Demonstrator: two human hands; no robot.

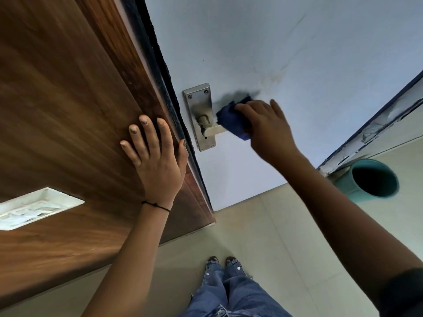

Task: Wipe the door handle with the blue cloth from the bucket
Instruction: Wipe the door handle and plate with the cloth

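A steel lever door handle [214, 130] on a steel backplate [201, 110] is fixed to a pale blue-grey door [286, 53]. My right hand [267, 124] grips a bunched dark blue cloth [233, 120] and presses it around the outer part of the lever, which the cloth hides. My left hand [153, 154] lies flat with spread fingers on the brown wooden frame [68, 99] beside the door's edge, holding nothing. A teal bucket [373, 179] stands on the floor at the right, by the door's far edge.
Pale floor tiles [263, 236] run below the door. My legs in blue jeans [229, 291] stand at the bottom centre. A white switch plate [34, 207] is set in the wood panel at the left. The door's right edge has peeling paint [377, 124].
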